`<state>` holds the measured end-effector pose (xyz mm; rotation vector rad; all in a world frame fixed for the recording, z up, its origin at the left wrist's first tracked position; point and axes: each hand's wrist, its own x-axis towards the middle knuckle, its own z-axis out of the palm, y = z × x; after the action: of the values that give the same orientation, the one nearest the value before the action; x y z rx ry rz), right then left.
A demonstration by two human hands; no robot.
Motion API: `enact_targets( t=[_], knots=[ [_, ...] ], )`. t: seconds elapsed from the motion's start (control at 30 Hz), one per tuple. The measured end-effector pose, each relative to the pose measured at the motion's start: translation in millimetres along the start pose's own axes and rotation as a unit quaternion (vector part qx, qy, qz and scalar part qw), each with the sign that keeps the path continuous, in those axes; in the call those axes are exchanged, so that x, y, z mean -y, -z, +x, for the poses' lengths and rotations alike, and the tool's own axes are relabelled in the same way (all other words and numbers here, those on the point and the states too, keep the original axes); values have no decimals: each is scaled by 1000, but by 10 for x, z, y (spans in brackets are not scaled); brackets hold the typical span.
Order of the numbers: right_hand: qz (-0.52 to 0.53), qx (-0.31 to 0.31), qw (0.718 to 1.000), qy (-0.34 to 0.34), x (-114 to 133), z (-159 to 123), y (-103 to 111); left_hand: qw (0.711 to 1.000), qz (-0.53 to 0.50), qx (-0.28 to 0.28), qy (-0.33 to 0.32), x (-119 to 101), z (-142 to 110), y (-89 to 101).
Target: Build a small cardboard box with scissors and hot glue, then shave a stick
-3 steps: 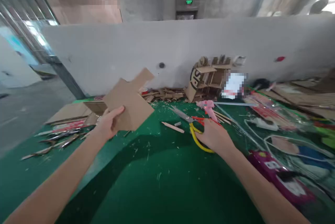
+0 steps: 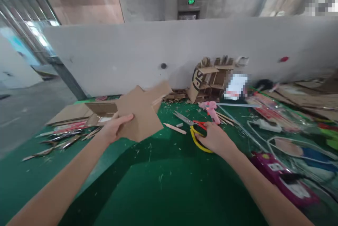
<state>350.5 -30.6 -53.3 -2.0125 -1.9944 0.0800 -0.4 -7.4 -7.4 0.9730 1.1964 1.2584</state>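
Note:
My left hand grips a flat piece of brown cardboard by its left edge, thumb on top. The piece is held up above the green table, with an arm jutting to the upper right. My right hand is closed on the scissors, which have yellow and red handles. Their blades point to the upper left, away from the cardboard. Just left of the scissors lie a pale pencil and a small grey-white piece. Behind my right hand is a pink glue gun.
A cardboard shelf model stands against the white partition, beside cardboard scraps. A purple power strip and cables lie at right. At left are an open cardboard box and a pile of sticks on the green table.
The cardboard has moved right and slightly down with my left hand, and its tilt has changed. My right hand and the scissors have shifted a little left.

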Motion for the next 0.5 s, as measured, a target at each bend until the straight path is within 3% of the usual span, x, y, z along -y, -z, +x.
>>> enact_targets(
  t=[0.13,0.2,0.3,0.4,0.5],
  knots=[
    [132,-76,984,91,83,-84,58,993,34,106,35,47,-105,-45],
    [264,-19,952,154,170,-155,87,988,18,145,48,72,-165,-112],
    [455,114,863,187,315,-227,88,978,6,191,80,118,-239,-233],
    [534,145,820,145,403,-229,76,982,0,176,69,87,-259,-305],
    [521,132,833,127,404,-204,69,996,-1,85,3,-95,-219,-238]
  ],
)
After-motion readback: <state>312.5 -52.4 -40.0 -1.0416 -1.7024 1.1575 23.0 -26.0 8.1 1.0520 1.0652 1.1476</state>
